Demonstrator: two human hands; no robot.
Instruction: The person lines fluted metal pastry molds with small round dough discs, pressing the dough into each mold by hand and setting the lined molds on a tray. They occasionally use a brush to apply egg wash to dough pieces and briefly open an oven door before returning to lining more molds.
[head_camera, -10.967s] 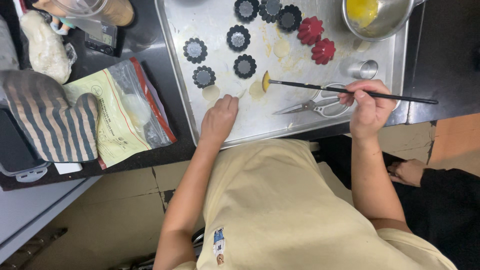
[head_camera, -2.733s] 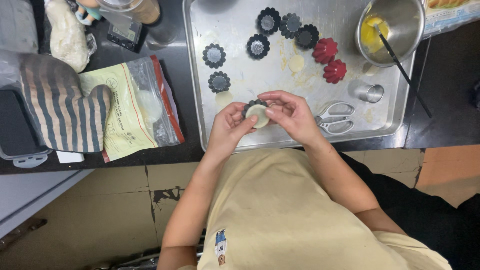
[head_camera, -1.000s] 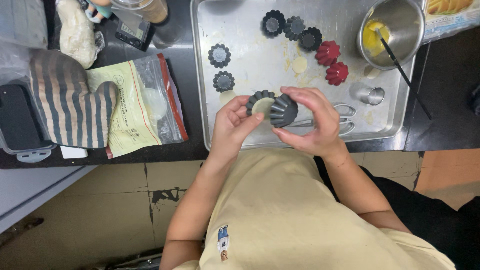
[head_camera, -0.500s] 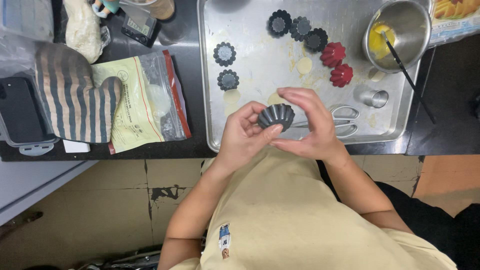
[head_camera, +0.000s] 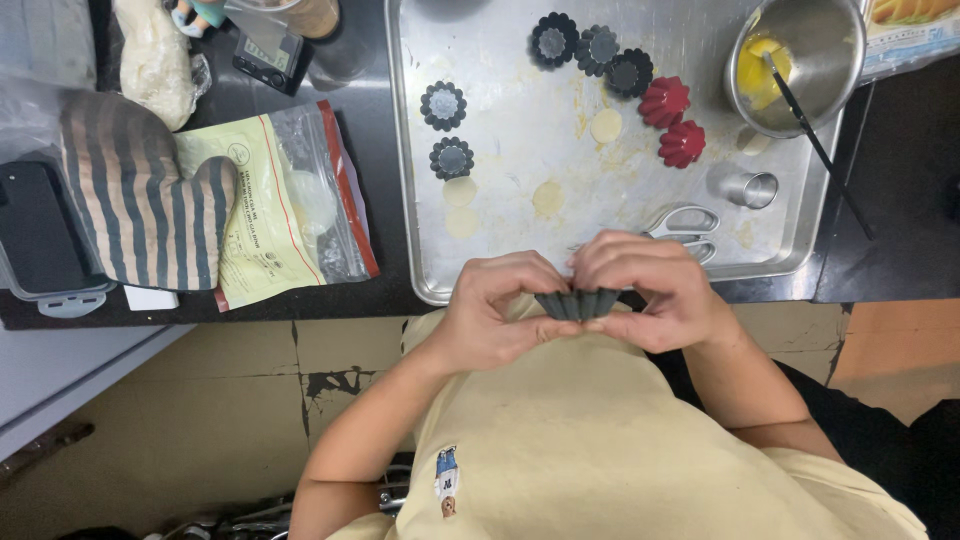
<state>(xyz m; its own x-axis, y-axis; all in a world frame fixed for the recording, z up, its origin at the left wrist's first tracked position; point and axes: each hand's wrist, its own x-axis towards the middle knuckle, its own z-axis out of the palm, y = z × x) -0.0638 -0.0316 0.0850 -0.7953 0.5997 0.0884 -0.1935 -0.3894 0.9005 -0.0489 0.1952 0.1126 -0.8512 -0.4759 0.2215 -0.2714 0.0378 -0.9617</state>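
Head view — both hands pinch a dark fluted mould.

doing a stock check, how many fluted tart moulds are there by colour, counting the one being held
dark moulds on the tray: 5, at and
dark mould held between the left hand and right hand: 1
red moulds: 2, at and
total: 8

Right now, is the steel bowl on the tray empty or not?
Not empty: the steel bowl holds yellow liquid, and a dark brush handle leans inside.
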